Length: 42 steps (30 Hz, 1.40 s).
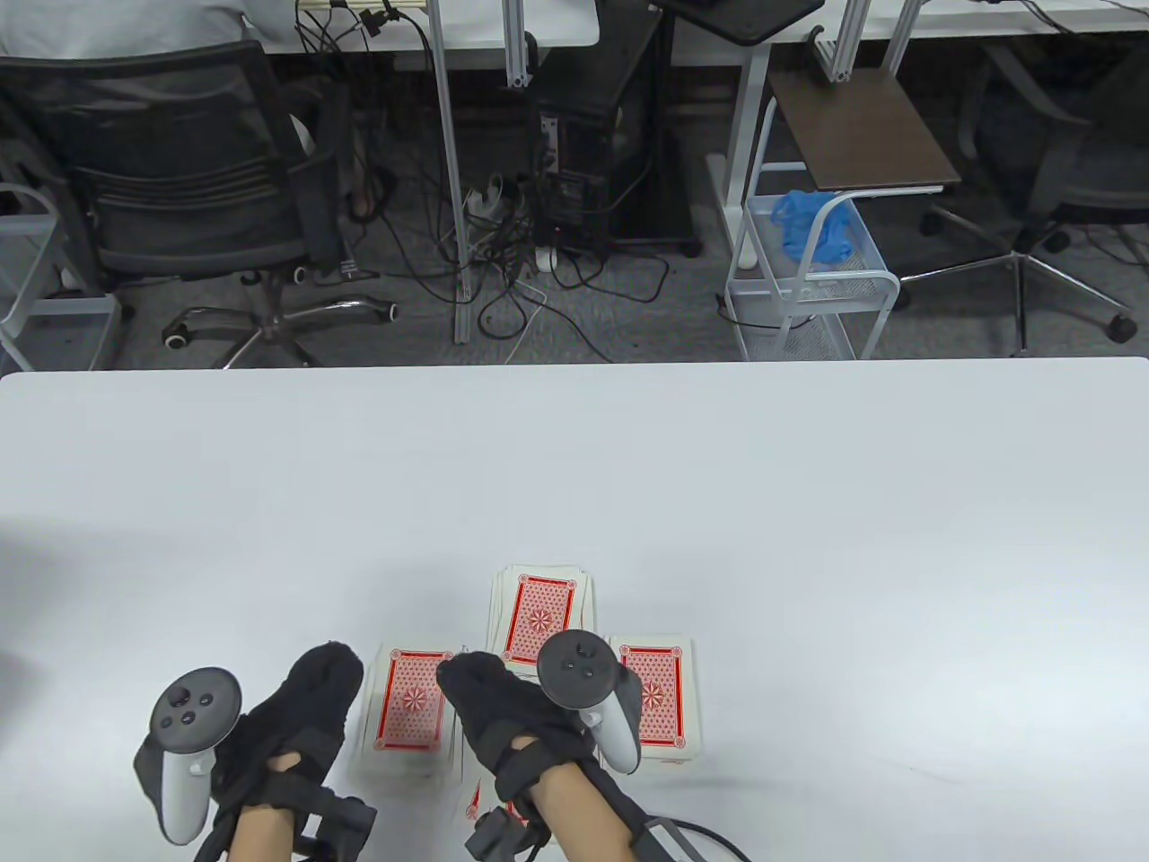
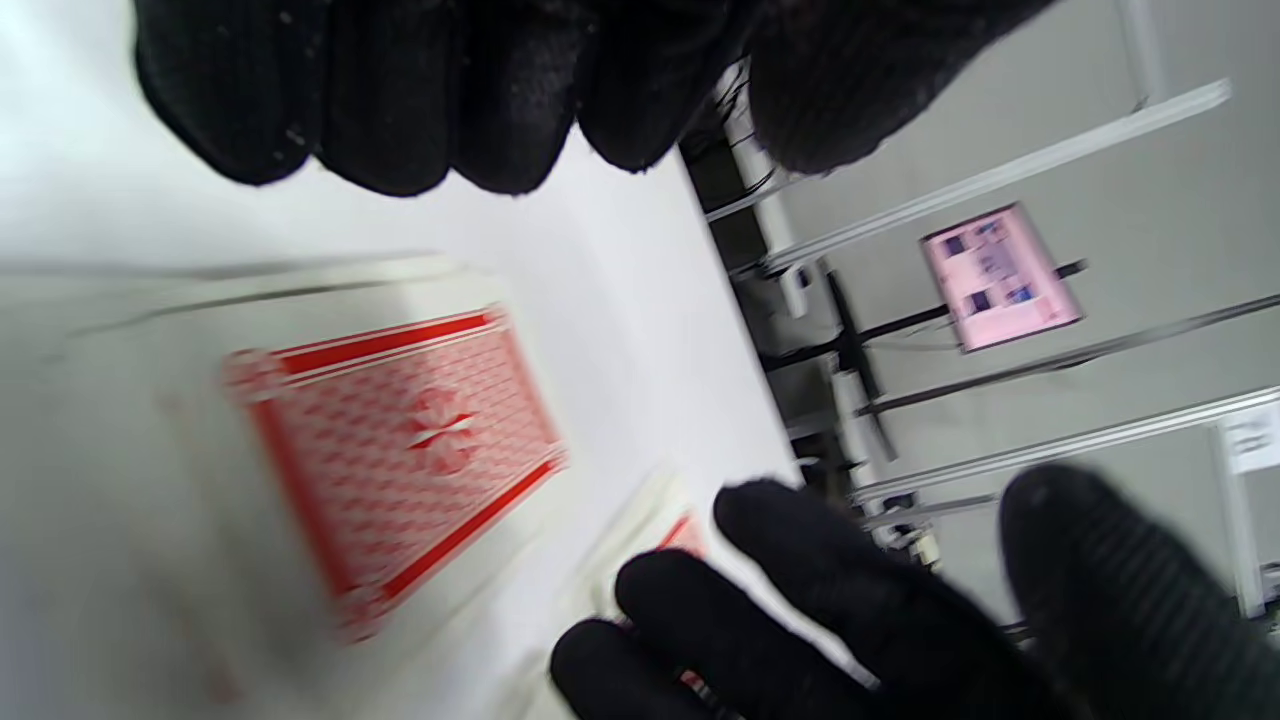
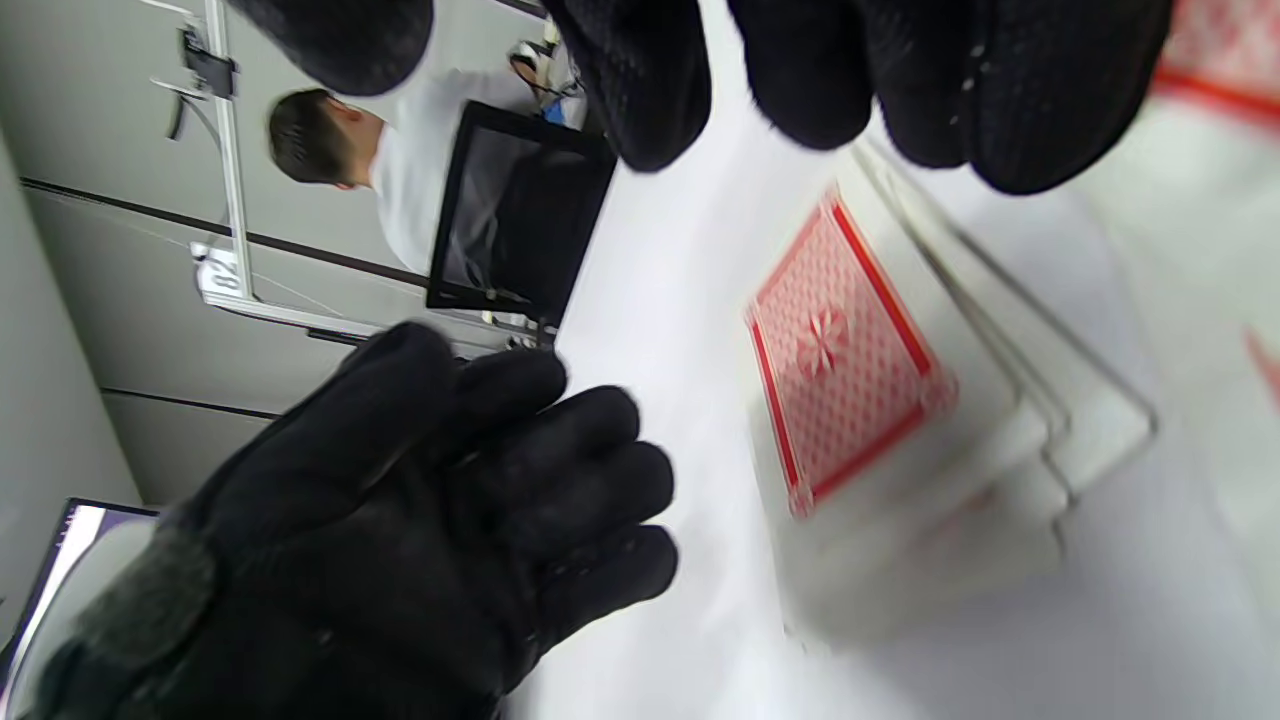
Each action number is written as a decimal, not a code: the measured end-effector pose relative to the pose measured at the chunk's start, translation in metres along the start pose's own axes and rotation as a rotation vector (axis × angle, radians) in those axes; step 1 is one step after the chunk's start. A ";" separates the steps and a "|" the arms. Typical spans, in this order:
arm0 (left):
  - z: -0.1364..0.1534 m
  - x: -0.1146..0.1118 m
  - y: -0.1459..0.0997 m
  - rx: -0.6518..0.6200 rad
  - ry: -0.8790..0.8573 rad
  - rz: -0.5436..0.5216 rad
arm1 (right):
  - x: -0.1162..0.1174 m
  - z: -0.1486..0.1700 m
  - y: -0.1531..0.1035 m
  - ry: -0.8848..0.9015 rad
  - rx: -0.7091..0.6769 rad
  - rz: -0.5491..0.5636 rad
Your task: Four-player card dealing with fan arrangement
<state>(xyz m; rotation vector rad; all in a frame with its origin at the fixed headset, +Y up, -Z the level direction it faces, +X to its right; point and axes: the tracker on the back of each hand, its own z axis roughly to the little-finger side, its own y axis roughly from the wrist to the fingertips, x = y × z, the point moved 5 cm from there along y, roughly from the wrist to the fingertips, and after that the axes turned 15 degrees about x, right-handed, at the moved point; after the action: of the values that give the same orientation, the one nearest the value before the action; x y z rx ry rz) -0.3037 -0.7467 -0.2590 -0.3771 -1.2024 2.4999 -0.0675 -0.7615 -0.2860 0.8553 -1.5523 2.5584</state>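
Red-backed cards with white borders lie face down in small stacks on the white desk: a left pile, a far pile and a right pile, with more cards partly hidden under my right wrist. My left hand, fingers relaxed and grasping nothing, lies at 9 o'clock of the left pile. My right hand, grip released, hovers between the piles, the far pile at its 12 o'clock. Only the right wrist view shows the left pile slightly spread.
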 end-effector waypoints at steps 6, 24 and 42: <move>0.010 -0.017 0.013 0.093 0.089 0.038 | 0.012 0.002 0.014 0.065 0.065 0.039; 0.012 -0.026 0.020 0.103 0.137 0.078 | 0.037 -0.009 0.044 -0.109 0.238 0.066; -0.038 0.012 -0.016 -0.298 0.187 -0.205 | 0.002 -0.046 -0.014 -0.008 -0.322 0.285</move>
<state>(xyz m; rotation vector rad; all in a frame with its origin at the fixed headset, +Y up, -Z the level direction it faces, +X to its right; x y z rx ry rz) -0.2970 -0.7058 -0.2700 -0.5209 -1.4579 2.0676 -0.0855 -0.7164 -0.2896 0.6505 -2.1485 2.3659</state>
